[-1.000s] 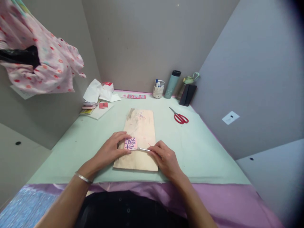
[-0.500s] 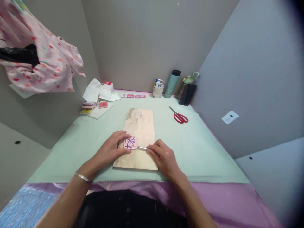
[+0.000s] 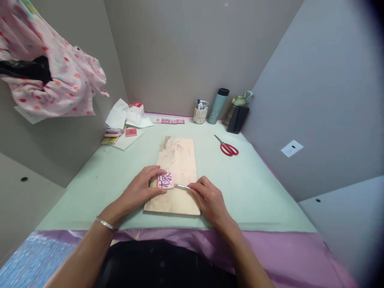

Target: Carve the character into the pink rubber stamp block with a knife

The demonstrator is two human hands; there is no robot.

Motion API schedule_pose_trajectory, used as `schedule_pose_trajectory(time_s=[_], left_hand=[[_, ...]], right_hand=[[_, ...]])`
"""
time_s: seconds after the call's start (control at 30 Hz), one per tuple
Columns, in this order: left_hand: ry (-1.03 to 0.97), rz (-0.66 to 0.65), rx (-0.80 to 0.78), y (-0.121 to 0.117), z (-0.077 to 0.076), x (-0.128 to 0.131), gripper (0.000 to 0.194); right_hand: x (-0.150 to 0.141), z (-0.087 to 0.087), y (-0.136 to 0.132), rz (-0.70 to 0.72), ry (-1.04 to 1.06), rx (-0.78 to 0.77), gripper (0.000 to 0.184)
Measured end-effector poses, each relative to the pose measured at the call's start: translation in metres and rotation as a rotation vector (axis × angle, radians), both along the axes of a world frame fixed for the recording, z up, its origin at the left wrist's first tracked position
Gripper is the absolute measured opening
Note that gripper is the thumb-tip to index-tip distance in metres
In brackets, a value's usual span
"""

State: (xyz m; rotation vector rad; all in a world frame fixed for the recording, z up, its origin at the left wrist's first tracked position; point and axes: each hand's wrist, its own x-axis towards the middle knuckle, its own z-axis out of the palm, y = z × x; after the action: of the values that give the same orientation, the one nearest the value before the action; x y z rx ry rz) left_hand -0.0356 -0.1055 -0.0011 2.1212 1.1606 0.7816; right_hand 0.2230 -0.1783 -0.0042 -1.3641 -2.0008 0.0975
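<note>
Grey walls are enclosing a pale green surface point(image 3: 120, 176) carrying one wooden board point(image 3: 177, 160). One pink block point(image 3: 165, 181) with purple marks is lying on the board's near half. The left hand point(image 3: 139, 190) is curling loosely around the block, fingertips pressing its edges. The right hand point(image 3: 210, 200) is pinching one thin metal tool point(image 3: 181, 186), its tip touching the block. One pair of red scissors point(image 3: 227, 147) is lying well apart.

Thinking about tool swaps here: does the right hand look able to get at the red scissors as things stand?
Probably yes. The red scissors lie in the open on the green mat, ahead and to the right of the right hand, with nothing between them. That hand holds a thin metal tool, though, which would hamper a grip.
</note>
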Motion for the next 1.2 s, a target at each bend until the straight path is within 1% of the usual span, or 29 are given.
schedule_pose_trajectory(time_s=[0.13,0.23,0.33,0.5,0.73,0.93,1.2], left_hand=[[0.019,0.047,0.062,-0.007,-0.003,0.006,0.04],[0.024,0.105,0.129,-0.015,-0.007,0.013,0.038],[0.027,0.146,0.176,-0.02,-0.011,0.018,0.038],[0.033,0.16,0.218,-0.022,-0.015,0.02,0.037],[0.018,0.164,0.234,-0.024,-0.017,0.022,0.035],[-0.002,0.164,0.218,-0.024,-0.018,0.023,0.034],[-0.02,0.179,0.204,-0.024,-0.017,0.024,0.033]], right_hand=[[-0.001,-0.001,-0.007,-0.039,-0.062,0.046,0.028],[-0.004,-0.001,-0.016,-0.077,-0.139,0.07,0.029],[-0.01,0.0,-0.024,-0.085,-0.222,0.083,0.029],[-0.021,-0.002,-0.029,-0.077,-0.284,0.126,0.027],[-0.036,-0.003,-0.028,-0.148,-0.276,0.175,0.029],[-0.038,-0.003,-0.024,-0.154,-0.25,0.18,0.027],[-0.045,-0.006,-0.021,-0.203,-0.244,0.189,0.023]])
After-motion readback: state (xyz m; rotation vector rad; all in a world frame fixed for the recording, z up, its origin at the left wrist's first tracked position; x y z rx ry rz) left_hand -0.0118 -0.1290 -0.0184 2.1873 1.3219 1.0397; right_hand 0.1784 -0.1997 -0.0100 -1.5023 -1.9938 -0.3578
